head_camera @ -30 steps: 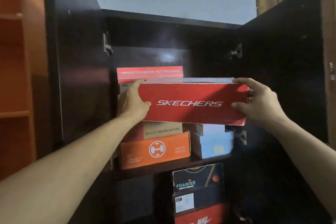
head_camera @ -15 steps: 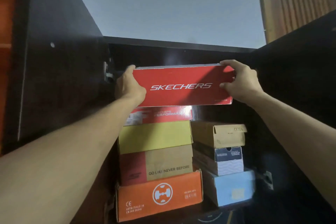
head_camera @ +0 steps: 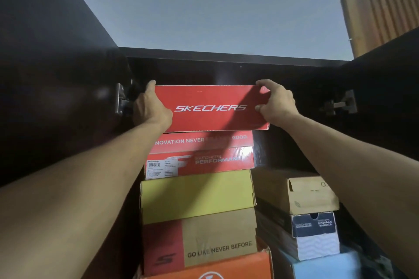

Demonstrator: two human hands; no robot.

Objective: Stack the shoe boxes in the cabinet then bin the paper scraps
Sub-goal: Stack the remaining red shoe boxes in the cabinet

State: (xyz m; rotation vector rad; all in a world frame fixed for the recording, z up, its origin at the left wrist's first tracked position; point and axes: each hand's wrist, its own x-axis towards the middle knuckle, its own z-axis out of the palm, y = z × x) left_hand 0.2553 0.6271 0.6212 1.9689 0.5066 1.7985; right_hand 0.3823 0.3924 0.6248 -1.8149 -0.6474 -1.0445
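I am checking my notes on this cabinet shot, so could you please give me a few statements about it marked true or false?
1. Both hands hold the red Skechers box, the left hand and right hand at opposite ends. True.
2. That box is at the top of the left-hand stack. True.
3. A blue box lies directly under it. False: the box under it is the red Performance box.
4. The yellow box sits in the right-hand stack. False: it is in the left stack, under the red Performance box.
5. The brown box tops the shorter right-hand stack. True.
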